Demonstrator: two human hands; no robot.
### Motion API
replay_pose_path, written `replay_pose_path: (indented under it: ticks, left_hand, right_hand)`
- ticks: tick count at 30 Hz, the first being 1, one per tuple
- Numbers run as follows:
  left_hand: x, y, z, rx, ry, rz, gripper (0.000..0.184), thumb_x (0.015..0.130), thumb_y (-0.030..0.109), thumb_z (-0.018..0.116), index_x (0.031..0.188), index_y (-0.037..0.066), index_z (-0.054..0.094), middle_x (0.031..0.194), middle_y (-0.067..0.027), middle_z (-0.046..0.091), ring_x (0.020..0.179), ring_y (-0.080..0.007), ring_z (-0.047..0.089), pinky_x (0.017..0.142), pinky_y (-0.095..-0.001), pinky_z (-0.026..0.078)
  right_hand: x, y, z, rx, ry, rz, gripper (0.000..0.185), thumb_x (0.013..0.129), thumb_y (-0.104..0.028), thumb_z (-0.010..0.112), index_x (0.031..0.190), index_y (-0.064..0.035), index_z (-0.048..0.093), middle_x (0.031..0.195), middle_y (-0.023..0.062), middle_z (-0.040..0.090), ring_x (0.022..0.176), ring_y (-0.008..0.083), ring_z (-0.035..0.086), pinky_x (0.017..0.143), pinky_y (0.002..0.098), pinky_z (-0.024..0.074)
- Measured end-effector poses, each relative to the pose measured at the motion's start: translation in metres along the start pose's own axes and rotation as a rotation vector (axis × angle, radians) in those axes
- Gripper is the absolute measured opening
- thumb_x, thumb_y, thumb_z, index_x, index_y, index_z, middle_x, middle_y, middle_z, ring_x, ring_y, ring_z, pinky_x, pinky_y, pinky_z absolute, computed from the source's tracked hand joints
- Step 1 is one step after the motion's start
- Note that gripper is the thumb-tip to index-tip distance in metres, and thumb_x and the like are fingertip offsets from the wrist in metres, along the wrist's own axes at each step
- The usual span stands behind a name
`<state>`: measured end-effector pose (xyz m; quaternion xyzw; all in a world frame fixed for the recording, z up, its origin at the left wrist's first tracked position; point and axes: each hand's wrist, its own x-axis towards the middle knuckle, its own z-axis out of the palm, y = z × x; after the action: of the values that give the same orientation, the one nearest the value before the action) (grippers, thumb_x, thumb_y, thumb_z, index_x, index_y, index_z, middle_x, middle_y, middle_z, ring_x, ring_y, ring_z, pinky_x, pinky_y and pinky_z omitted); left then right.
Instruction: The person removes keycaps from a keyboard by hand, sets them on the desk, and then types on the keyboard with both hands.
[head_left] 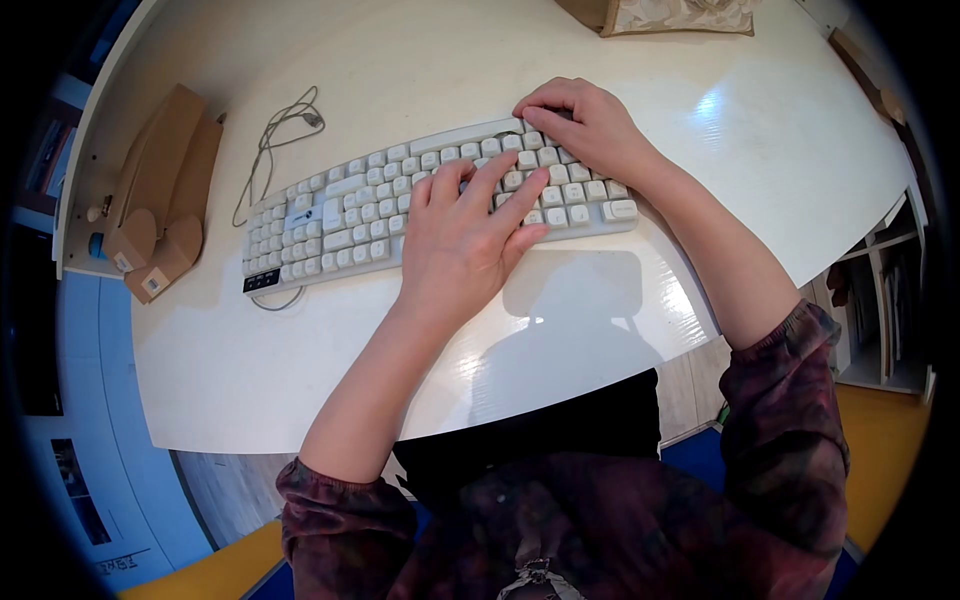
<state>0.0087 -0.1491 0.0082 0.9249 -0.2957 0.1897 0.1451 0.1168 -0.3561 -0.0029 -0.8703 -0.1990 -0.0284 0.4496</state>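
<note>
Head view: we have left hand [460,238] spread-fingered on keyboard [372,195], right hand [597,125] fingers curled at its far edge, grip unclear.

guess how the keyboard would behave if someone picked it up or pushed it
The keyboard is probably stiff, as it looks like hard plastic. Lying broad and flat, it seems unlikely to roll or tip. It might slide if pushed, since the table looks glossy.
</note>
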Motion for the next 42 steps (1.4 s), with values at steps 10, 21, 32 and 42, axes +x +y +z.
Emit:
replay_pose_path:
  ticks: [10, 21, 32, 42]
  left_hand:
    - [0.002, 0.007, 0.0, 0.035, 0.009, -0.026, 0.041, 0.095, 0.034, 0.068, 0.135, 0.024, 0.07, 0.141, -0.0042, 0.06, 0.119, -0.0312, 0.054, 0.102, -0.0461, 0.04]
    - [0.013, 0.014, 0.006, -0.115, 0.063, 0.075, 0.045, 0.086, 0.023, 0.078, 0.13, 0.018, 0.071, 0.135, -0.0027, 0.065, 0.115, -0.0274, 0.059, 0.099, -0.0424, 0.046]
    - [0.019, 0.02, 0.016, -0.084, 0.122, 0.035, 0.041, 0.088, 0.025, 0.077, 0.127, 0.016, 0.074, 0.133, -0.0036, 0.068, 0.11, -0.0272, 0.059, 0.099, -0.0416, 0.046]
    - [0.018, 0.022, 0.017, -0.07, 0.117, 0.04, 0.037, 0.089, 0.021, 0.075, 0.126, 0.02, 0.075, 0.133, -0.0015, 0.066, 0.111, -0.0274, 0.058, 0.1, -0.0425, 0.045]
  right_hand:
    - [0.001, 0.0, -0.008, 0.407, -0.052, 0.204, 0.032, 0.103, -0.031, 0.063, 0.108, -0.0036, 0.078, 0.099, 0.0042, 0.075, 0.089, 0.0118, 0.066, 0.082, 0.0285, 0.0526]
    - [0.002, 0.002, -0.011, 0.327, -0.082, 0.157, 0.034, 0.104, -0.032, 0.063, 0.109, -0.0012, 0.077, 0.098, 0.0031, 0.073, 0.09, 0.0098, 0.064, 0.084, 0.0264, 0.0519]
    - [0.001, 0.0, -0.015, 0.517, 0.022, 0.232, 0.041, 0.103, -0.037, 0.061, 0.104, -0.0005, 0.079, 0.095, 0.0042, 0.073, 0.088, 0.0136, 0.062, 0.084, 0.0297, 0.0506]
    - [-0.003, -0.008, -0.023, 0.637, 0.137, 0.282, 0.049, 0.106, -0.047, 0.054, 0.108, -0.0036, 0.077, 0.091, 0.0002, 0.06, 0.092, 0.011, 0.053, 0.086, 0.0272, 0.047]
